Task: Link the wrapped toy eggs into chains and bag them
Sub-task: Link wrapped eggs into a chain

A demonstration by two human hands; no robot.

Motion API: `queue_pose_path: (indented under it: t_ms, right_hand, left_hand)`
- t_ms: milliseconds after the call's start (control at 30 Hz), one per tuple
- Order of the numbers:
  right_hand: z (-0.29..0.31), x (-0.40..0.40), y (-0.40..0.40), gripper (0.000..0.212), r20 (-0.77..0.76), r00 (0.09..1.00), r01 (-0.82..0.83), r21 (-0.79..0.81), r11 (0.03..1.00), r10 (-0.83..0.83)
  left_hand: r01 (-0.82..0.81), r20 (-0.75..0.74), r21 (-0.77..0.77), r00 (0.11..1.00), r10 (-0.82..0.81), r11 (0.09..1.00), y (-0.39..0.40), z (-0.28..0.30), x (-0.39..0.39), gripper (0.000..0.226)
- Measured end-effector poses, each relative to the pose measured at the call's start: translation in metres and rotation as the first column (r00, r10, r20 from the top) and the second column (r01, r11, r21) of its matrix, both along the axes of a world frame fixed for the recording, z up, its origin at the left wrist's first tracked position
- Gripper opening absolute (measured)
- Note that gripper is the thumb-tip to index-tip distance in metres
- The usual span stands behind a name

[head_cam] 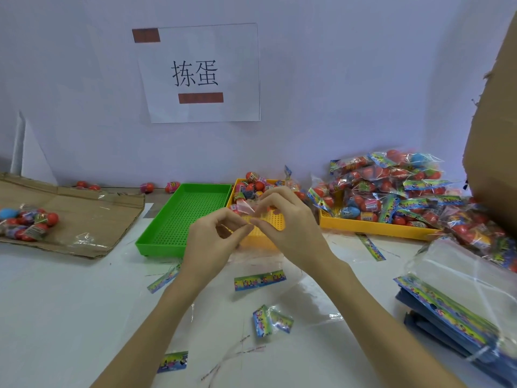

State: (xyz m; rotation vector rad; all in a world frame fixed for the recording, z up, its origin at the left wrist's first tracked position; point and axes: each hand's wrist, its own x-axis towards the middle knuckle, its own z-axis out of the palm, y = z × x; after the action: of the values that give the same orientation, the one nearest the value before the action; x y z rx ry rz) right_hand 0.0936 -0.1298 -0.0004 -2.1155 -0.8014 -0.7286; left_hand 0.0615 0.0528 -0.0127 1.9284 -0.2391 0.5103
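- Two hands meet over the near edge of the yellow tray (253, 236): the left hand (211, 242) and the right hand (291, 219) pinch a thin clear wrapper (246, 210) between fingertips, fingers curled, touching at about the middle of the view
- Whether an egg sits inside that film I cannot tell; it looks like a wrapper tail only
- Loose wrapped eggs (253, 186) lie in the far part of the yellow tray, at 12 o'clock from the hands
- Filled bags (391, 189) are heaped on a second yellow tray (375, 228) at 2 o'clock; a green tray (184, 217) lies at 10 o'clock, just beside the first
- Flat new bags (458, 301) are stacked at 4 o'clock; printed labels (260, 280) and clear scraps litter the table (70, 317) at 6 o'clock
- Risk, as I judge it: the film is slippery and thin, so a weak pinch could let it slide free, and a hard tug could tear it
- Eggs piled at the tray rim could roll off if the hands bump the tray
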Motion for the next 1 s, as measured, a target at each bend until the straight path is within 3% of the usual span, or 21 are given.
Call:
queue_pose_path:
  t_ms: [167, 300, 400, 467, 533, 600, 700, 833, 1000]
  right_hand:
    - [0.006, -0.002, -0.002, 0.012, -0.074, 0.996, -0.05, -0.013, 0.999, 0.049]
    - [0.01, -0.007, -0.002, 0.019, -0.285, 0.952, -0.097, 0.048, 0.994, 0.106]
    - [0.013, -0.005, -0.007, 0.023, -0.347, 0.936, -0.075, -0.033, 0.997, 0.059]
    - [0.016, -0.003, -0.009, 0.019, -0.306, 0.951, -0.067, -0.065, 0.996, 0.044]
    - [0.017, -0.003, -0.009, 0.015, -0.214, 0.977, -0.017, -0.023, 1.0, 0.012]
    - [0.019, -0.005, -0.007, 0.012, -0.128, 0.992, 0.007, 0.008, 1.0, -0.006]
    - [0.022, -0.009, -0.005, 0.011, -0.025, 1.0, 0.007, -0.026, 1.0, -0.008]
    - [0.026, -0.011, -0.006, 0.012, 0.08, 0.995, -0.056, -0.104, 0.993, 0.064]
    - [0.027, -0.018, 0.002, 0.015, 0.073, 0.989, -0.116, -0.182, 0.977, 0.131]
  left_hand:
    - [-0.027, -0.035, -0.067, 0.999, 0.025, 0.997, 0.001, 0.002, -0.002, 0.031]
    - [-0.008, -0.049, -0.06, 0.999, 0.005, 0.998, 0.003, 0.005, -0.002, 0.026]
    - [0.042, -0.083, -0.071, 0.995, -0.048, 0.997, 0.004, 0.009, -0.004, 0.018]
    - [0.114, -0.198, -0.12, 0.971, -0.136, 0.986, 0.005, 0.011, -0.006, 0.017]
    - [0.238, -0.316, -0.237, 0.898, -0.306, 0.942, 0.005, 0.013, -0.008, 0.036]
    - [0.324, -0.338, -0.324, 0.838, -0.429, 0.889, 0.004, 0.015, -0.011, 0.054]
    - [0.359, -0.302, -0.3, 0.843, -0.445, 0.884, -0.001, 0.014, -0.011, 0.062]
    - [0.362, -0.253, -0.316, 0.859, -0.446, 0.877, -0.001, 0.014, -0.01, 0.052]
    - [0.418, -0.233, -0.217, 0.856, -0.462, 0.882, -0.002, 0.014, -0.01, 0.053]
